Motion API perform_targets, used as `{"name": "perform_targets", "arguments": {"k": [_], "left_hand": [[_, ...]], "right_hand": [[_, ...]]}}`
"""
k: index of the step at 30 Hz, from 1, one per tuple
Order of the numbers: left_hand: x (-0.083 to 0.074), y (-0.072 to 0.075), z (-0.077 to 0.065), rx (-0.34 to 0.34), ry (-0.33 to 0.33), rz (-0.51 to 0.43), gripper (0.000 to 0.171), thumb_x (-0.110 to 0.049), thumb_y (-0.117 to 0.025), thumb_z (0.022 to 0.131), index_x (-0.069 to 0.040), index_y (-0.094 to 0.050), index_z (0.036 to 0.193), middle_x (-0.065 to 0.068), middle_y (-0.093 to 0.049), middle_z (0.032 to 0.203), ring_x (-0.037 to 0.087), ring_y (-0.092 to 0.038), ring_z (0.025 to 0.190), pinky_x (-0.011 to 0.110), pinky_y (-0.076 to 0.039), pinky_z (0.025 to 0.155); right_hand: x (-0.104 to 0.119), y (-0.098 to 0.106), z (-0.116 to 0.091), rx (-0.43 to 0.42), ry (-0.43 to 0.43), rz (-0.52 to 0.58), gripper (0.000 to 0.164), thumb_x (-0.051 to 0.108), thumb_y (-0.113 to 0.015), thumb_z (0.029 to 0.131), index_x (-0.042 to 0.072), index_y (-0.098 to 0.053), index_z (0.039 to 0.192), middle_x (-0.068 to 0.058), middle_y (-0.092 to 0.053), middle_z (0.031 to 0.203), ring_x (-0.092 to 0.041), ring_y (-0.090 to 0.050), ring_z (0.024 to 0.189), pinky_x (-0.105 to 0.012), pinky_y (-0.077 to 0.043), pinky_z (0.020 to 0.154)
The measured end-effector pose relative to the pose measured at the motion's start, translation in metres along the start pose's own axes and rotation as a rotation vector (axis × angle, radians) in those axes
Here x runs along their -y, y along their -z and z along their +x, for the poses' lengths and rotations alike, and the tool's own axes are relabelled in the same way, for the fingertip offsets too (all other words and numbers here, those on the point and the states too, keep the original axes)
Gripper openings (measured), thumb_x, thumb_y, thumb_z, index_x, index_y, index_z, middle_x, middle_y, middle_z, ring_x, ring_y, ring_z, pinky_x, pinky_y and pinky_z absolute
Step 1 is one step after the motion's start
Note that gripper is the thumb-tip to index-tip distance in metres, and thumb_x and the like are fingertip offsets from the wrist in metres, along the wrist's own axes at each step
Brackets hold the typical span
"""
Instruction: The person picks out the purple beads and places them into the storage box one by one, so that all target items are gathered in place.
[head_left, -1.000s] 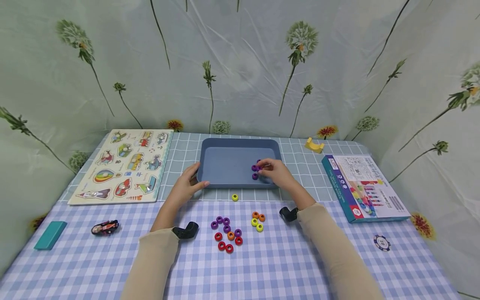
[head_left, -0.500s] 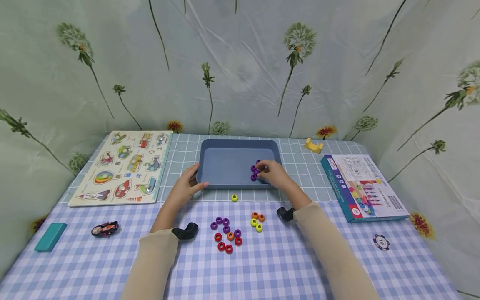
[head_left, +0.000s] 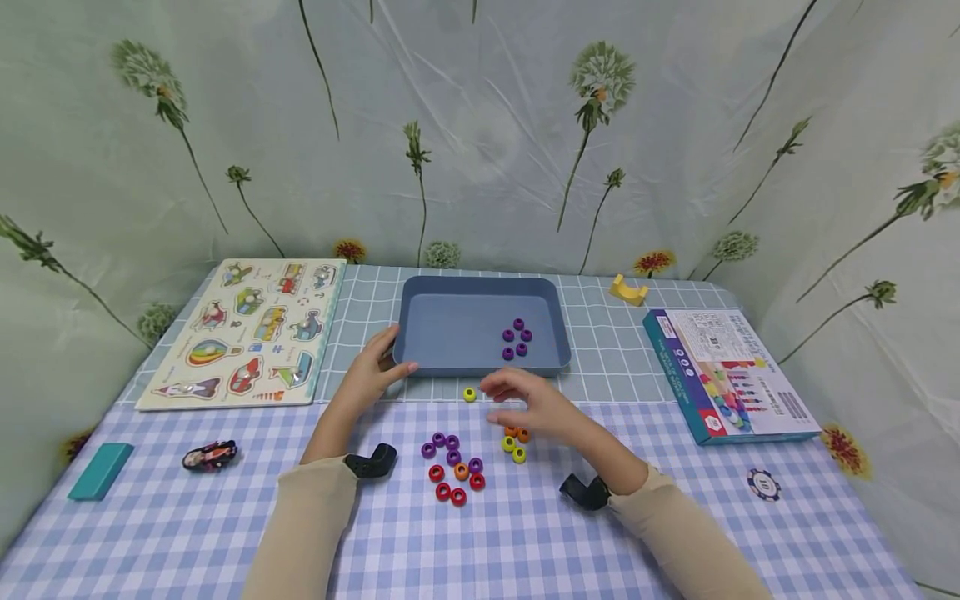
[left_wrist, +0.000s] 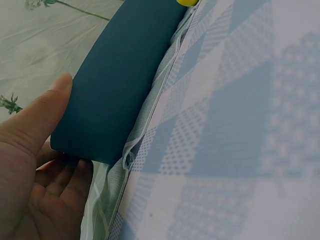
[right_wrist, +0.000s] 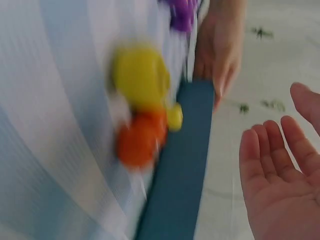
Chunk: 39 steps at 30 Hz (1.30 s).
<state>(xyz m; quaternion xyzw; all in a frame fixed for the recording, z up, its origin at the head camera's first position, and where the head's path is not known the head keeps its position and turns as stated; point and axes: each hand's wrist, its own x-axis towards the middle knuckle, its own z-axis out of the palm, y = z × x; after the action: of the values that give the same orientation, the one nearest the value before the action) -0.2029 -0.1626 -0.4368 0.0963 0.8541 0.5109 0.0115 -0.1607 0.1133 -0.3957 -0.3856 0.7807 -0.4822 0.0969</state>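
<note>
At the near left corner of a shallow blue tray (head_left: 457, 325), my left hand (head_left: 363, 371) grips the edge between thumb and fingers. Several purple beads (head_left: 508, 335) lie inside, toward the tray's right. My right hand (head_left: 536, 406), fingers spread and holding nothing, hovers just in front of the tray. Below it are orange beads (head_left: 523, 436), partly covered, and yellow beads (head_left: 519, 455). A lone yellow bead (head_left: 469, 394) sits left of its fingertips. Farther left on the cloth are purple beads (head_left: 453, 458), red beads (head_left: 443, 492) and one orange bead (head_left: 461, 472).
A picture puzzle board (head_left: 247, 333) lies at left, with a teal block (head_left: 101, 471) and a small doll figure (head_left: 210, 456) before it. To the right are a printed box (head_left: 731, 375), a yellow curved block (head_left: 628, 292) and a poker chip (head_left: 764, 485).
My right hand has let go of a purple bead in the tray and come back toward me, over the orange and yellow beads. The left hand stays at the tray corner.
</note>
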Motion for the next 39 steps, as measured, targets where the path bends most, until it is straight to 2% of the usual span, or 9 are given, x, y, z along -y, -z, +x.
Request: {"name": "perform_targets", "arguments": {"k": [6,10,14,19,23,26,29,32,39], "left_hand": [[-0.001,0.0,0.0,0.001,0.0,0.002,0.081,-0.036,-0.061,0.07,-0.004,-0.02,0.132,0.013,-0.017,0.133,0.025,-0.023,0.119,0.034,-0.03,0.092],[0.0,0.0,0.0,0.002,0.005,0.004,0.082,-0.039,-0.061,0.069,-0.005,-0.02,0.132,0.012,-0.017,0.134,0.024,-0.023,0.119,0.033,-0.031,0.092],[0.0,0.0,0.0,0.007,0.003,0.008,0.083,-0.04,-0.061,0.069,-0.006,-0.019,0.132,0.012,-0.017,0.134,0.024,-0.023,0.119,0.034,-0.03,0.092],[-0.001,0.001,0.0,0.009,0.006,0.002,0.082,-0.038,-0.06,0.069,-0.007,-0.019,0.132,0.013,-0.016,0.134,0.025,-0.022,0.119,0.035,-0.029,0.093],[-0.002,0.001,0.0,0.009,0.011,-0.007,0.081,-0.037,-0.06,0.07,-0.007,-0.019,0.132,0.013,-0.016,0.134,0.026,-0.021,0.119,0.035,-0.029,0.093],[-0.002,0.001,-0.001,0.01,0.015,-0.009,0.081,-0.037,-0.061,0.069,-0.007,-0.019,0.132,0.013,-0.016,0.134,0.025,-0.021,0.119,0.035,-0.029,0.093],[-0.001,0.001,-0.001,0.009,0.011,-0.008,0.081,-0.038,-0.061,0.069,-0.007,-0.019,0.132,0.012,-0.016,0.134,0.025,-0.022,0.119,0.034,-0.03,0.093],[-0.001,0.001,-0.001,0.007,0.003,-0.008,0.082,-0.039,-0.061,0.069,-0.007,-0.02,0.132,0.012,-0.016,0.134,0.025,-0.023,0.119,0.034,-0.03,0.092],[0.001,0.001,-0.001,0.011,-0.01,-0.015,0.082,-0.039,-0.06,0.069,-0.005,-0.019,0.132,0.012,-0.017,0.134,0.025,-0.023,0.118,0.033,-0.031,0.092]], "right_hand": [[0.004,-0.025,-0.012,0.211,-0.068,0.002,0.031,0.011,-0.062,0.074,0.007,-0.053,0.104,-0.004,-0.053,0.099,-0.016,-0.051,0.085,-0.024,-0.045,0.074],[0.002,-0.032,-0.013,0.302,-0.112,-0.034,0.028,0.006,-0.061,0.074,0.011,-0.056,0.101,0.003,-0.053,0.098,-0.009,-0.051,0.082,-0.019,-0.045,0.072],[0.0,-0.034,-0.013,0.34,-0.119,-0.084,0.026,0.004,-0.06,0.074,0.013,-0.057,0.098,0.006,-0.054,0.096,-0.005,-0.051,0.082,-0.015,-0.044,0.071],[0.0,-0.036,-0.011,0.372,-0.058,-0.19,0.023,0.005,-0.058,0.076,0.016,-0.059,0.095,0.011,-0.053,0.094,-0.001,-0.048,0.084,-0.013,-0.041,0.074],[0.001,-0.037,-0.01,0.373,-0.049,-0.215,0.02,0.006,-0.058,0.076,0.016,-0.06,0.093,0.011,-0.054,0.092,0.0,-0.048,0.082,-0.012,-0.041,0.072],[0.002,-0.035,-0.008,0.339,-0.067,-0.203,0.017,0.009,-0.059,0.076,0.016,-0.06,0.092,0.011,-0.053,0.09,0.0,-0.048,0.079,-0.012,-0.043,0.069],[0.004,-0.029,-0.005,0.258,-0.09,-0.172,0.018,0.011,-0.06,0.076,0.014,-0.059,0.093,0.011,-0.052,0.091,-0.003,-0.048,0.078,-0.015,-0.044,0.067],[0.006,-0.017,0.001,0.14,-0.098,-0.132,0.019,0.01,-0.06,0.076,0.01,-0.059,0.095,0.009,-0.053,0.09,-0.005,-0.049,0.079,-0.018,-0.045,0.068],[0.011,0.019,0.023,-0.17,-0.074,-0.021,0.019,-0.002,-0.056,0.076,-0.003,-0.056,0.096,-0.011,-0.054,0.091,-0.02,-0.052,0.081,-0.028,-0.046,0.072]]}}
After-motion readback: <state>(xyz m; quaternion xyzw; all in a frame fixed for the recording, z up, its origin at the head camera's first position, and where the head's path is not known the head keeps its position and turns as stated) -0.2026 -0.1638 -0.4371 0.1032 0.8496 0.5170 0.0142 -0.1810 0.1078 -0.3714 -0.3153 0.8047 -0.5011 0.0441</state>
